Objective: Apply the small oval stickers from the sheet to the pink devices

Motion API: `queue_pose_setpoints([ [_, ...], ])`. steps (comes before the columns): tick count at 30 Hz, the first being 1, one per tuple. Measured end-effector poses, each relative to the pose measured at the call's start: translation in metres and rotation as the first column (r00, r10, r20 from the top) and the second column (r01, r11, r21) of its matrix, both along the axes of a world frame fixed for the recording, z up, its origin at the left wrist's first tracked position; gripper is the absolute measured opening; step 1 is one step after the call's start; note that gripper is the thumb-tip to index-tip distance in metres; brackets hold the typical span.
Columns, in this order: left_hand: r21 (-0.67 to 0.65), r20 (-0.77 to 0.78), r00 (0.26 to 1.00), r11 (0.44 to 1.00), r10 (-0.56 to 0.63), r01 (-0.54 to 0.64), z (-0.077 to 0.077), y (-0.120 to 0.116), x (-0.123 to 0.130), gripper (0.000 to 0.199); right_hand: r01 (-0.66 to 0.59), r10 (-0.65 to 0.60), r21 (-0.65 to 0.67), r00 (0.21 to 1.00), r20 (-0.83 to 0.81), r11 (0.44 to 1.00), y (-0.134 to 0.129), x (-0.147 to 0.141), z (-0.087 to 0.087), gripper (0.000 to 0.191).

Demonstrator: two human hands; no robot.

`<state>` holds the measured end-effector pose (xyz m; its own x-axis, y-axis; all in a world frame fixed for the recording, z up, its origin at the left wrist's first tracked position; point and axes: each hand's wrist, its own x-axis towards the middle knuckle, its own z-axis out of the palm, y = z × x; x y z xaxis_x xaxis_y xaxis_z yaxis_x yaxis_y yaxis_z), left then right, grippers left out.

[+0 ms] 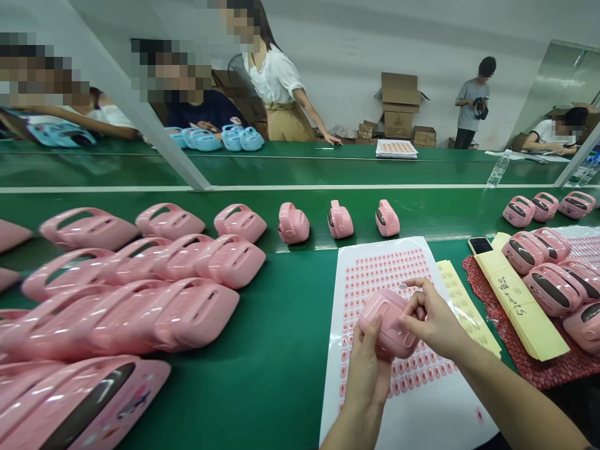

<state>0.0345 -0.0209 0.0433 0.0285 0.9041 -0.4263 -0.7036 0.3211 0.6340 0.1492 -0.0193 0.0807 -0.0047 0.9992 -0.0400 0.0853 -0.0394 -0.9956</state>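
Observation:
My left hand (370, 365) is closed around a pink plastic housing (387, 322) with a rounded body, its thumb lying across the front. My right hand (429, 319) is at the housing's right side, with thumb and curled fingers close against it. A small pale oval, apparently a sticker (403, 286), clings to the right index fingertip. Below both hands lies a white sheet (375, 253) with rows of small pink-red oval stickers; one loose oval (479, 415) sits near its lower right corner.
Rows of pink handled housings (197, 312) fill the left of the green table (234, 400). More stand at right on red bubble wrap (529, 369), beside yellow paper strips (529, 306) and a phone (480, 245). A bottle (499, 169) and co-workers are beyond.

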Motion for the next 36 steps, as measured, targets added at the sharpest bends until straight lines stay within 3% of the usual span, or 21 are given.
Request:
queue_pose_setpoints([
  [14, 0.030, 0.019, 0.999, 0.999, -0.046, 0.045, -0.0078, 0.0017, -0.0047, 0.036, 0.017, -0.023, 0.066, 0.996, 0.088, 0.998, -0.0022, -0.0063, -0.0016, 0.040],
  [22, 0.034, 0.018, 0.999, 0.999, -0.027, 0.026, -0.0059, 0.0012, -0.0049, 0.042, -0.008, 0.009, 0.028, 0.999, -0.034, 1.000, -0.0009, -0.0075, -0.0016, 0.039],
  [27, 0.021, 0.005, 1.000, 1.000, -0.013, 0.013, -0.0087, 0.0024, -0.0060, 0.030, 0.005, -0.001, 0.037, 0.993, -0.119, 0.999, -0.0002, -0.0052, -0.0032, 0.036],
  [36, 0.021, 0.026, 1.000, 1.000, -0.002, 0.001, -0.0095, 0.0016, -0.0071, 0.027, 0.033, -0.030, 0.021, 0.994, -0.104, 0.999, 0.0008, -0.0098, -0.0037, 0.039],
])
